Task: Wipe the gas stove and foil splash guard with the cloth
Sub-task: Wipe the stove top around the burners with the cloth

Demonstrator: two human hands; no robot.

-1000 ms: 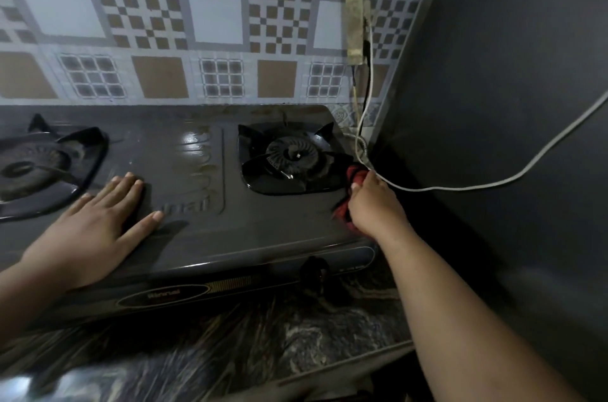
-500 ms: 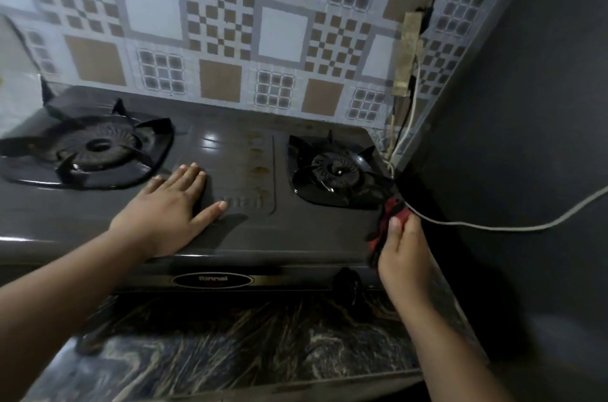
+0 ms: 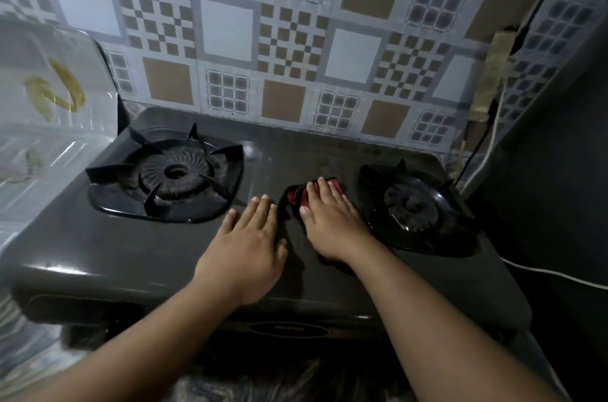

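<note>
A dark two-burner gas stove (image 3: 115, 250) fills the middle of the head view. My right hand (image 3: 329, 220) presses a red cloth (image 3: 297, 196) flat onto the stove's centre panel, between the left burner (image 3: 174, 173) and the right burner (image 3: 416, 204). Most of the cloth is hidden under my fingers and palm. My left hand (image 3: 246, 247) lies flat, fingers apart, on the stove top just left of the right hand. A silvery foil splash guard (image 3: 49, 112) with yellowish stains stands along the stove's left side.
A patterned tile-print sheet (image 3: 296, 39) covers the wall behind the stove. A dark wall (image 3: 559, 171) closes the right side, with a white cable (image 3: 559, 278) running along it and a taped fitting (image 3: 493, 72) in the corner. Marbled counter (image 3: 246, 382) lies in front.
My right hand has carried the red cloth from the stove's right front corner leftward onto the centre panel. The view has swung left, bringing the foil guard into sight. My left hand stays flat.
</note>
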